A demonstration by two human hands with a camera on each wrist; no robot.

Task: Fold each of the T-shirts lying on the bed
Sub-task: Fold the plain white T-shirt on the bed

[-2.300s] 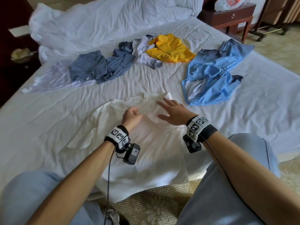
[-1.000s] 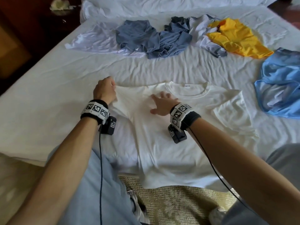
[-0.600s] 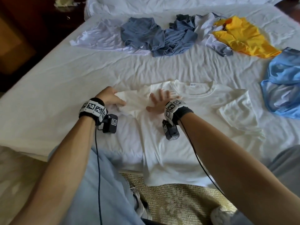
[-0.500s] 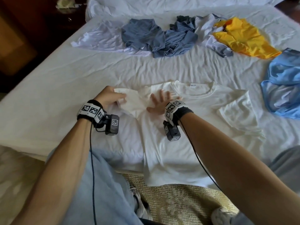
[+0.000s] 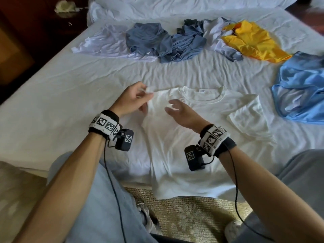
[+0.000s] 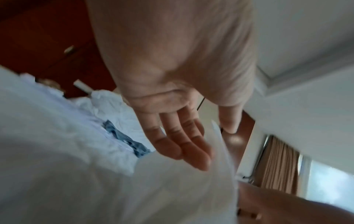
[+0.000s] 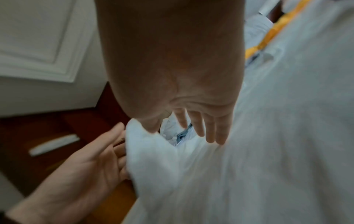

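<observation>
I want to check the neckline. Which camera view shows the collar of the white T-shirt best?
The head view: the collar of the white T-shirt lies open, its label visible. In both wrist views the shirt is only blurred white cloth; no collar can be made out.

A cream-white T-shirt (image 5: 191, 137) with a small white neck label lies on the bed (image 5: 52, 106), whose sheet is plain white. Beyond the cream-white T-shirt's collar lie slate-blue T-shirts (image 5: 163, 42); left of them is a pale lilac-white T-shirt (image 5: 105, 44), right of them a white and grey T-shirt (image 5: 220, 41), then a bright yellow T-shirt (image 5: 254, 41). Right of the cream-white T-shirt's sleeve is a shiny sky-blue T-shirt (image 5: 301, 88). Both wristbands (image 5: 105, 124) are white with black square marker patterns. The trousers (image 5: 98, 199) are light blue, the rug (image 5: 189, 216) a mottled beige weave, and the nightstand (image 5: 43, 23) dark reddish brown.
</observation>
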